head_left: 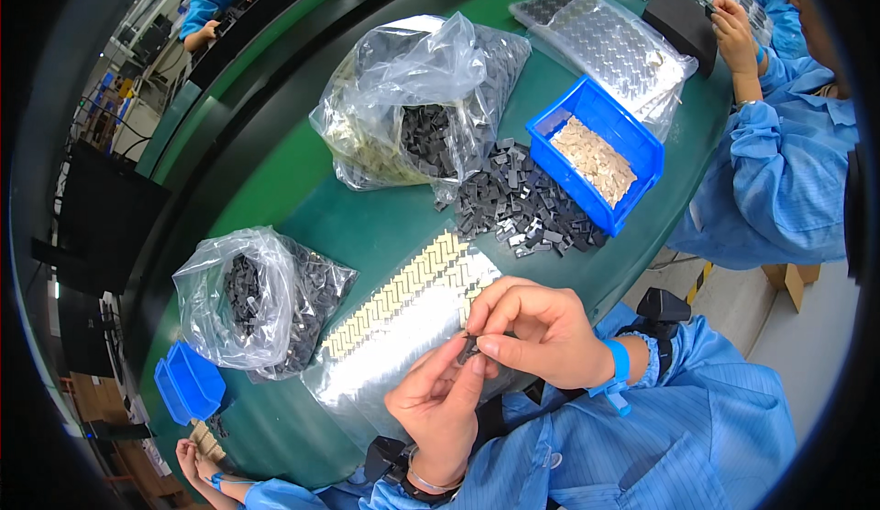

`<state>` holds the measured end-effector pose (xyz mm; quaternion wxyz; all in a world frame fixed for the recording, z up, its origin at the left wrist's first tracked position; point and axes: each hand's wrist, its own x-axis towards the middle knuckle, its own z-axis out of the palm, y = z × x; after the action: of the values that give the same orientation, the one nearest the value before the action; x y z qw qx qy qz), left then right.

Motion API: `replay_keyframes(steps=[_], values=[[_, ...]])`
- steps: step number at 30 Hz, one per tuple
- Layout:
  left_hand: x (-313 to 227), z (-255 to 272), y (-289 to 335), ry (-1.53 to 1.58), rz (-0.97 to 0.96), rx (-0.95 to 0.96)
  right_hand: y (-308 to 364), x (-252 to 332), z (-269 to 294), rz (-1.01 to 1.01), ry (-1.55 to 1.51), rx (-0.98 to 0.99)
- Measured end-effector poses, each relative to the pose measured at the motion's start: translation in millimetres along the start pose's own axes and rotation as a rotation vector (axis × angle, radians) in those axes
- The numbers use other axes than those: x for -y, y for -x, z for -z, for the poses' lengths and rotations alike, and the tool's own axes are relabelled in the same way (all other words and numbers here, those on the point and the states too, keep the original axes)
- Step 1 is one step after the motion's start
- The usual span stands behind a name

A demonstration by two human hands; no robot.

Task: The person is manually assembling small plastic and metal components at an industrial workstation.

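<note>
My left hand (440, 405) and my right hand (545, 331) meet over the near edge of the silver sheet (403, 354). Between their fingertips is a small black plastic piece (469, 349), pinched from both sides; its details are too small to make out. Beyond my hands, rows of small beige strips (399, 292) lie in a slanted pattern on the sheet. A loose heap of small black pieces (527, 203) spreads on the table past my right hand. My fingers partly cover the sheet's right end.
A large clear bag (403, 70) and a smaller bag (275, 281) hold black pieces. Beige bits fill one blue bin (596, 98); another blue bin (190, 382) stands left. Clear-wrapped trays (610, 43) lie at the back right. Co-workers' hands (736, 38) work at both sides.
</note>
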<state>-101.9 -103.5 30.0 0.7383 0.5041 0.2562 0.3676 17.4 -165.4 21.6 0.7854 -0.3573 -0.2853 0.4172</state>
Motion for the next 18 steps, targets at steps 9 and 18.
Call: replay_keyframes(steps=[9, 18], values=[[-3.3, -0.6, -0.4, -0.024, 0.017, -0.011, 0.2, 1.0, -1.4, 0.002, 0.039, -0.002], [-4.6, -0.7, 0.0, 0.016, 0.053, -0.004, 1.3, 1.8, -0.7, -0.003, 0.046, 0.001]])
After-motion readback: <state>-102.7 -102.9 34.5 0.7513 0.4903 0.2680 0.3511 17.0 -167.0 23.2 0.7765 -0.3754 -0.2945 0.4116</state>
